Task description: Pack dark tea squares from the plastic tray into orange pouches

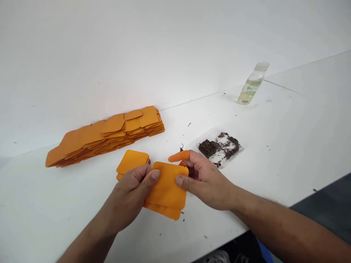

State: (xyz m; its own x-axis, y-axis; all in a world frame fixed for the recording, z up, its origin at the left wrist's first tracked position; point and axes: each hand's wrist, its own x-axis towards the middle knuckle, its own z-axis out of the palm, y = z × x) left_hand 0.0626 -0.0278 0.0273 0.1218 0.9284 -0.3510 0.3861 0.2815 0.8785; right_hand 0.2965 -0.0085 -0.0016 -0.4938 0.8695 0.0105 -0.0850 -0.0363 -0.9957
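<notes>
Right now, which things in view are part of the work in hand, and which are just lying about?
Seemingly part of it:
- flat orange pieces, held in the left hand and right hand
- small orange stack
- long orange row
- orange finger cover
- probably the tray of dark pieces, though untouched

Seemingly just lying about:
- bottle
- loose dark scraps

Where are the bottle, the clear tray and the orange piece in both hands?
Bottle (249, 87): head view, label.
Clear tray (225, 165): head view, near rim.
Orange piece (168, 188): head view, middle of upper face.
</notes>
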